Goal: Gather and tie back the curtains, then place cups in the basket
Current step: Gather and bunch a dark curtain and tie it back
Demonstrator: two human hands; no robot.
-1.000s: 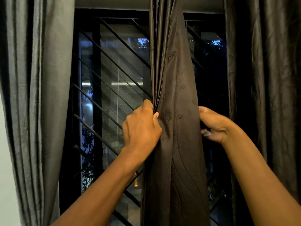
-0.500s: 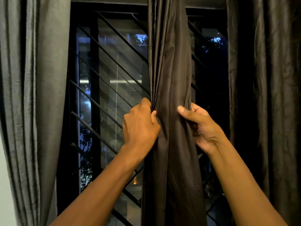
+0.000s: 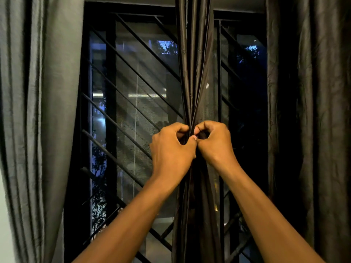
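Note:
A dark brown middle curtain (image 3: 195,73) hangs down the centre of the window, squeezed into a narrow bunch of folds at hand height. My left hand (image 3: 171,150) grips the bunch from the left side. My right hand (image 3: 214,143) clutches it from the right, and the fingertips of both hands meet at the pinched spot. A grey curtain (image 3: 38,111) hangs at the far left and a dark curtain (image 3: 319,111) at the far right. No cups and no basket are in view.
Behind the curtains stands a window with a black metal grille (image 3: 133,111) of slanted bars and a mesh screen. It is dark outside, with tree leaves and a few lights. A strip of pale wall (image 3: 4,234) shows at the lower left.
My right hand has come in from the curtain's right edge to meet the left hand. The middle curtain, wide before, is now squeezed into a thin bunch.

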